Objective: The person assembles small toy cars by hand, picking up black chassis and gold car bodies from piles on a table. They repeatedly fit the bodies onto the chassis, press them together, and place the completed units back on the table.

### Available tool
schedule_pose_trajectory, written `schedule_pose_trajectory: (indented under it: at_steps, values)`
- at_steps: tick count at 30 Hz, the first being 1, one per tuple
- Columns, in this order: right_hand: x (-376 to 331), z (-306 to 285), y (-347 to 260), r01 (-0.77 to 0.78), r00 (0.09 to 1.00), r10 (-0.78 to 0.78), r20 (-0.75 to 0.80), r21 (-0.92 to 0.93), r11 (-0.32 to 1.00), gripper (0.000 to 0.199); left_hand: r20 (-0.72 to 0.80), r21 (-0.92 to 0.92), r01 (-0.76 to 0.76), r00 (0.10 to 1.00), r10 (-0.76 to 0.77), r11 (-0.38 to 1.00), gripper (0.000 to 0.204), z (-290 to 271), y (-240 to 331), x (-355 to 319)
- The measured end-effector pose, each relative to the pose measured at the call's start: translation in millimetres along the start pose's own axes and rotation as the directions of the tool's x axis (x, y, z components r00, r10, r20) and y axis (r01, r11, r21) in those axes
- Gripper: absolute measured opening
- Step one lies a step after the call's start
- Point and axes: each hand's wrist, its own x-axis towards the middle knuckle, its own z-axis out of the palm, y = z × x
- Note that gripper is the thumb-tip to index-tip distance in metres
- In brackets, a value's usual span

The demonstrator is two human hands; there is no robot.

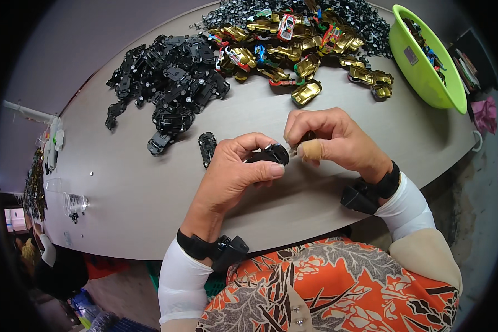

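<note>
Left hand (239,166): raised from the lower edge, fingers curled, thumb pressed flat along the front, grip closed. Left forearm: white sleeve, black wrist strap with a small black unit. Right hand (329,139): entering from the right, fingers bent down, fingertips pinched together, tan bandage on the thumb, close against the left hand. Right wrist: same black strap and white sleeve.

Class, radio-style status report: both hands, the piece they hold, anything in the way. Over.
Left hand shut on black toy car chassis. Right hand pinching at its end; what it grips is hidden. Lone black chassis lies just left; nothing blocking.
</note>
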Motion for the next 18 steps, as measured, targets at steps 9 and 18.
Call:
schedule_pose_trajectory:
  at_steps: [9, 18]
  values:
    - [-0.3, 7.7, 11.4, 0.058, 0.996, -0.081, -0.043, -0.393, 0.918, 0.012, -0.031, 0.270, -0.034, 0.999, 0.044, 0.962, 0.015, 10.3, -2.0, -1.2]
    - [3.1, 12.2, 27.0, 0.046, 0.982, -0.137, -0.127, -0.544, 0.838, 0.012, -0.092, 0.430, -0.011, 0.994, 0.056, 0.903, 0.012, 11.4, -12.0, 3.0]
